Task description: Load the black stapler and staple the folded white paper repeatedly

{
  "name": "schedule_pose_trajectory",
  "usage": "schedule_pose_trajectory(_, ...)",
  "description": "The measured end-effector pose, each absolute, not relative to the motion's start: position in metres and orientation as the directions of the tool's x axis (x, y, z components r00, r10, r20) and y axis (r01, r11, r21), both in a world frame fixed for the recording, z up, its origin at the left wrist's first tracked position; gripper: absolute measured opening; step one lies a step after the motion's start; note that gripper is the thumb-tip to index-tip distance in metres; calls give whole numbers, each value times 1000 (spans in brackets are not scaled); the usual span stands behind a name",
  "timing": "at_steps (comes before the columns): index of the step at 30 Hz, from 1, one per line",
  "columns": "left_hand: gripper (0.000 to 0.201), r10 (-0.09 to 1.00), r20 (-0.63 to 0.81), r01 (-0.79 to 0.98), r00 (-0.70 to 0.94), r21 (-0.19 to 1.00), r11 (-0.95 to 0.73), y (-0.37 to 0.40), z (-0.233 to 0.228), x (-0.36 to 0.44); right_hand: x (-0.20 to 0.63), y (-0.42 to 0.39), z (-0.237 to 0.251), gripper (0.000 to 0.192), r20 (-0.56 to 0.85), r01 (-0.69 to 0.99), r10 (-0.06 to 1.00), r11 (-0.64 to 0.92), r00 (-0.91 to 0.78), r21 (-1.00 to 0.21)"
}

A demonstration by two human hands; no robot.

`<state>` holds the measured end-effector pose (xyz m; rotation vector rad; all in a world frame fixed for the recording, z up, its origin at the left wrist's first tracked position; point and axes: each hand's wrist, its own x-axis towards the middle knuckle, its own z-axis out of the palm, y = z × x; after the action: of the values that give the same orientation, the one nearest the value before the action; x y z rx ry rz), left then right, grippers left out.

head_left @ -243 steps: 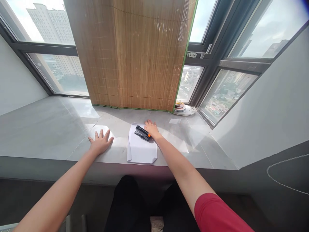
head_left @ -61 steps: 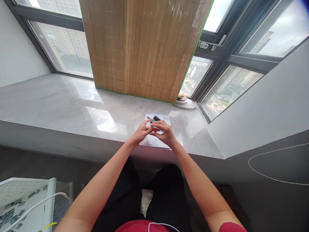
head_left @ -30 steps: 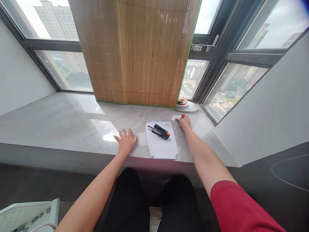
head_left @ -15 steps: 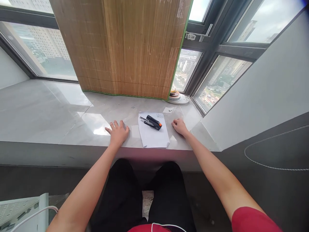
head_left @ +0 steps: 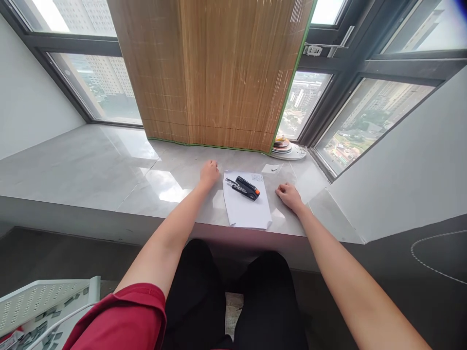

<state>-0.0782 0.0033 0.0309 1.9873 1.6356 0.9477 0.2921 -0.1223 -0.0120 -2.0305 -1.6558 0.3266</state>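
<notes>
A black stapler [head_left: 247, 187] with an orange end lies on a white sheet of paper [head_left: 248, 209] near the front edge of the grey tabletop [head_left: 91, 170], its long axis slanting from far left to near right. The left hand [head_left: 209, 173] rests just left of the paper's far corner, fingers curled and holding nothing visible; it is the nearer hand. The right hand [head_left: 290, 197] rests loosely closed and empty to the paper's right. What the left fingertips touch is too small to tell.

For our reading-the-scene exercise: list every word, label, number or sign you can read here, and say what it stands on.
None can be read.
Small printed patch on the white paper sheet, at its far corner: too small and blurred.
Black stapler with orange tip: no legible marking.
</notes>
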Motion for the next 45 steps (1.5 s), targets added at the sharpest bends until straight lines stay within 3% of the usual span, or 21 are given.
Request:
schedule_pose_trajectory(6, 20, 952, 266, 707, 148, 645, -290, 34, 23, -72, 292, -120, -17, 22, 144, 845, 959, -136, 243, -518)
schedule_pose_trajectory(13, 30, 951, 272, 735, 149, 613, -291, -13, 2, -87, 294, -119, -20, 23, 126, 843, 961, -147, 245, -517)
schedule_pose_trajectory(19, 24, 846, 528, 563, 76, 677, -473, -46, -8, -90, 293, -120, -16, 22, 119, 824, 956, -165, 269, -542)
schedule_pose_trajectory(24, 21, 753, 647, 557, 121, 583, -591, -50, -13, -88, 279, -118, -7, 25, 121, 804, 934, -216, 335, -553)
schedule_pose_trajectory(26, 19, 752, 638, 560, 167, 566, -605, -49, -15, -87, 260, -118, -3, 30, 196, 771, 928, -132, 318, -623)
schedule_pose_trajectory(29, 16, 729, 644, 496, 231, 566, -658, -47, -17, -87, 219, -117, 0, 35, 397, 658, 905, 205, 155, -725)
schedule_pose_trajectory(32, 16, 703, 670, 428, 237, 578, -695, -47, -19, -88, 181, -117, -5, 37, 485, 638, 874, 394, -37, -661)
schedule_pose_trajectory(36, 13, 693, 686, 384, 219, 592, -708, -49, -18, -88, 163, -115, -16, 38, 482, 720, 873, 380, -71, -581)
schedule_pose_trajectory(45, 16, 704, 662, 289, 255, 643, -709, -50, -15, -90, 176, -116, -13, 35, 472, 619, 879, 408, -68, -671)
